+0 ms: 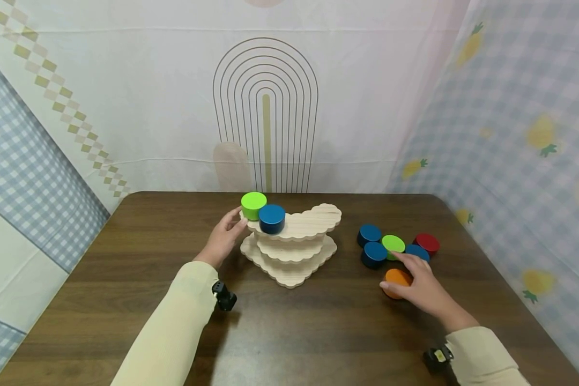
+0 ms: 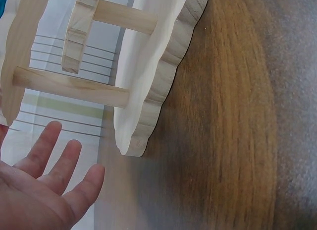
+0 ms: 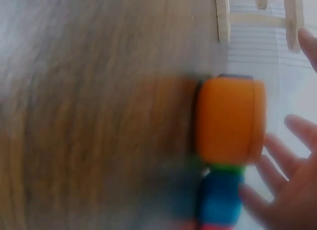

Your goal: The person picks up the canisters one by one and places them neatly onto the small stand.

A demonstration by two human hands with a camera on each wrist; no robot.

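A pale wooden tiered stand (image 1: pixel 289 252) with scalloped edges stands mid-table. On its top tier sit a green cylinder (image 1: pixel 253 207) and a blue cylinder (image 1: pixel 272 220), side by side at the left end. My left hand (image 1: pixel 224 236) is at that end, fingertips right at the tier's edge beside the green cylinder; in the left wrist view its fingers (image 2: pixel 74 155) are spread, several of them in the air. My right hand (image 1: pixel 422 287) hovers over an orange cylinder (image 1: pixel 398 279), thumb and fingers apart around it. In the right wrist view the orange cylinder (image 3: pixel 230 121) stands beyond the spread fingers.
Behind and around my right hand stand blue cylinders (image 1: pixel 373 254), a green cylinder (image 1: pixel 393 244) and a red cylinder (image 1: pixel 427 242), close together. The dark wooden table (image 1: pixel 309 332) ends at a patterned cloth backdrop (image 1: pixel 173 107), with checked cloth on both sides.
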